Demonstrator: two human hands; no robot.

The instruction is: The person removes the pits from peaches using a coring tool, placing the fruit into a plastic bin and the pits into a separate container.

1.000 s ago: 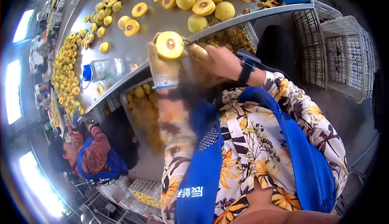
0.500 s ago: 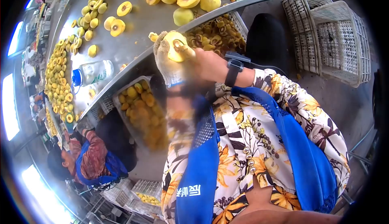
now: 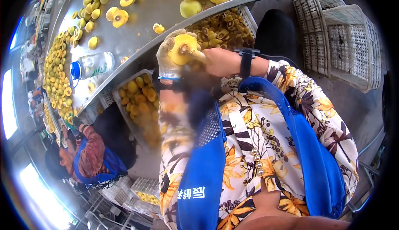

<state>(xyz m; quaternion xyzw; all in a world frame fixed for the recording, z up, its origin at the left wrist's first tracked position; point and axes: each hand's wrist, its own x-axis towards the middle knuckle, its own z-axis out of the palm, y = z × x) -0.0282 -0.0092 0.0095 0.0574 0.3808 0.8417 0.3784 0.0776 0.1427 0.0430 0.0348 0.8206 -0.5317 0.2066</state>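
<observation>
Halved yellow fruit [image 3: 179,48], brown at centre

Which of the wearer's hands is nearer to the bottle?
Left. The gloved left hand, holding a cut fruit, is to the right of the bottle, just off the table's edge; the right hand is farther right, beyond it.

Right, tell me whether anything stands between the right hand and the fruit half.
Nothing visible blocks it. The right hand is close beside the fruit half, which the gloved left hand holds; only what looks like a pale tool handle, held in the right hand, lies between.
</observation>
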